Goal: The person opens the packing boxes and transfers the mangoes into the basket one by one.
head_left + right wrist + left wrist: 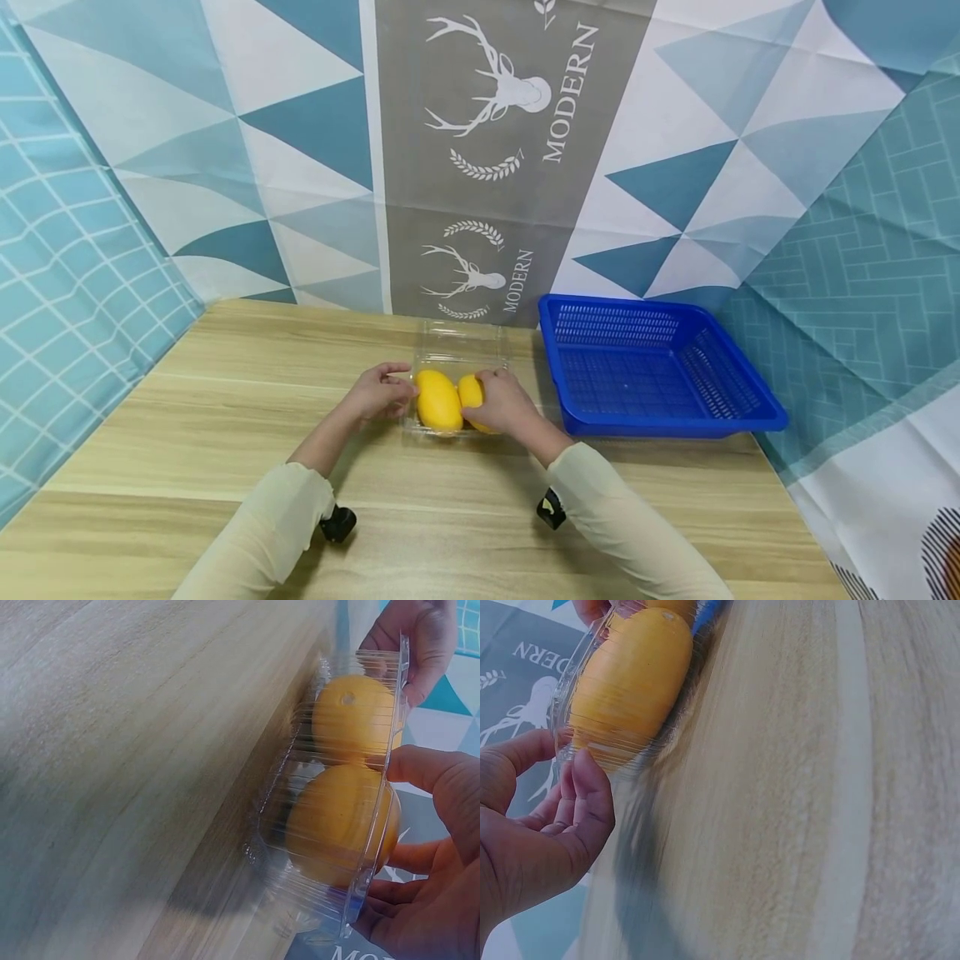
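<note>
Two yellow mangoes lie side by side in a clear plastic clamshell box, its lid (pixel 463 340) folded back toward the wall. At the box's left edge, my left hand (pixel 381 393) pinches the rim (pixel 561 705) between thumb and forefinger, beside the left mango (pixel 438 402). My right hand (pixel 506 404) reaches over the right side and grips the right mango (pixel 470 392) with thumb and fingers. In the right wrist view, that mango (pixel 337 821) sits low inside the ribbed tray, with the right hand's fingers at its top. The fingertips behind it are partly hidden.
A blue perforated plastic basket (pixel 622 375) stands on the wooden table (pixel 435 525) to the right of the box. Patterned cloth (pixel 307 125) hangs behind the table and along both sides. Black wrist cameras (pixel 339 524) are worn at both sleeves.
</note>
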Tool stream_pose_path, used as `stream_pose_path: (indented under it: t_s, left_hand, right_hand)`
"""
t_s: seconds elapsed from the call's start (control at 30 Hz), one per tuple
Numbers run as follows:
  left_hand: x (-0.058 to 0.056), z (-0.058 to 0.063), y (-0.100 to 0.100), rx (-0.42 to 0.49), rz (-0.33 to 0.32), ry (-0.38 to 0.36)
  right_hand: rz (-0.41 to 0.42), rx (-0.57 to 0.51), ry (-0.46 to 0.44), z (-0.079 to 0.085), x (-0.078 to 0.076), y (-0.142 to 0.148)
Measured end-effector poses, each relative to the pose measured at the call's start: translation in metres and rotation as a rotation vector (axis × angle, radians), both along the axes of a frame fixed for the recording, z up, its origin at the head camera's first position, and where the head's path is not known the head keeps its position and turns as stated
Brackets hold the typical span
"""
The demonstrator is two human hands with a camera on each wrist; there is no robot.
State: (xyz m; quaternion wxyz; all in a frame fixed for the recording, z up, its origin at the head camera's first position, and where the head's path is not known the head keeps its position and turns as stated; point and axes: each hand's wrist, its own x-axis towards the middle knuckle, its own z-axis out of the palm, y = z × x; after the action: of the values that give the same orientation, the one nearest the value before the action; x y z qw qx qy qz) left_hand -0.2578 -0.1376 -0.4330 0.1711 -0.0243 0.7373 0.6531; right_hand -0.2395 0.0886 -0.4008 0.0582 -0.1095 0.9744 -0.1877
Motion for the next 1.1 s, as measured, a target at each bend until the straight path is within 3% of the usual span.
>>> stream_pose_path:
  t_s: [0.27,0.77,1.1]
  left_hand:
    - [0.001,-0.0011,0.0006,0.024,0.005,0.002]
    - [-0.0011,-0.0018,-0.0001,0.061,0.007,-0.011]
    - [-0.0006,-0.0011,-0.0011,0.074,0.015,-0.031]
  right_hand:
    - [0.003,-0.02,0.001,0.0008,0.0009,-0.0002]
    - [0.017,0.078,-0.08,0.0002,-0.0016,-0.0032]
    - [0.027,0.014,-0.079,-0.0019,-0.0026,-0.0047]
